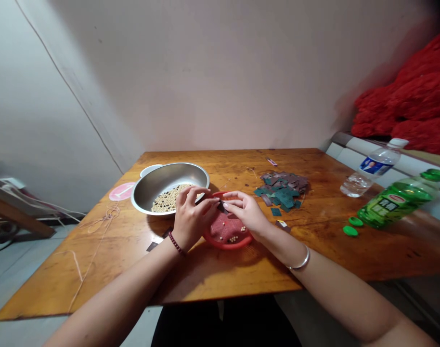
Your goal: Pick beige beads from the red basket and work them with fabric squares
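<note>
Both my hands meet over a round red mesh basket [225, 245] near the table's front edge. Between the fingertips of my left hand [191, 217] and my right hand [247, 213] is a small dark flat piece [222, 206], pinched from both sides. A few pale beads and some dark ones [233, 239] lie in the basket. Just left of my left hand stands a wide steel bowl [148, 185], with many pale and dark beads [171, 196] in it. My left hand hides part of the bowl's rim and of the basket.
A pile of green and brown square pieces [283, 189] lies right of the basket. Further right are a water bottle [371, 166], a green drink bottle [396, 200] and green caps [350, 231]. Loose string [106, 217] and a pink disc [122, 192] lie left.
</note>
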{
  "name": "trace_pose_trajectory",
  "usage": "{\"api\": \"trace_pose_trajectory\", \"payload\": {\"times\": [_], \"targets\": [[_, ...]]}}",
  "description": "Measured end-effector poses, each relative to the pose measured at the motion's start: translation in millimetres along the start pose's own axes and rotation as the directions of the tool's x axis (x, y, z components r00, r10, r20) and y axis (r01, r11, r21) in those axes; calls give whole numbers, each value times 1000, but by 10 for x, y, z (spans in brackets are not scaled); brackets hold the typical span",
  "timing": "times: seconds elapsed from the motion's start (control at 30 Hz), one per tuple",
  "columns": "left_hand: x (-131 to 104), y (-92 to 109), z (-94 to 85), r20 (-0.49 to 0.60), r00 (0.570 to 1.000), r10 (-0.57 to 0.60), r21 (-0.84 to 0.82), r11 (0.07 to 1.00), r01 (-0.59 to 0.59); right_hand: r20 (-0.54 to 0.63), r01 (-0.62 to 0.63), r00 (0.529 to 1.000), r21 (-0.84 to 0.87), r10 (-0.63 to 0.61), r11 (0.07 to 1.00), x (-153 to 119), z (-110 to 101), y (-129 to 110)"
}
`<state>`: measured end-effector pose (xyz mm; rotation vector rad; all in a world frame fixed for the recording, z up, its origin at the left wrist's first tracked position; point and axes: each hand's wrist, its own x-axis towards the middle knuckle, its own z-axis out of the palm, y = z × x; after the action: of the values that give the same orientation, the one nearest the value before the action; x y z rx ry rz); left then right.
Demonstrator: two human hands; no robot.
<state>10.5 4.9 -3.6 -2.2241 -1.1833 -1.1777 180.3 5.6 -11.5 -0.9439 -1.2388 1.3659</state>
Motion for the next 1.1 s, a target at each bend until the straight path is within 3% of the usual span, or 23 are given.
{"api": "trace_pose_trajectory", "payload": {"times": [0.63,1.1], "targets": [[53,12,11,56,992,-111,-253,960,121,60,57,997,-78,-53,995,-14,-16,-17],[50,19,-24,110,980,-163,-225,957,184,57,57,997,-77,-53,995,-19,-16,-46]]}}
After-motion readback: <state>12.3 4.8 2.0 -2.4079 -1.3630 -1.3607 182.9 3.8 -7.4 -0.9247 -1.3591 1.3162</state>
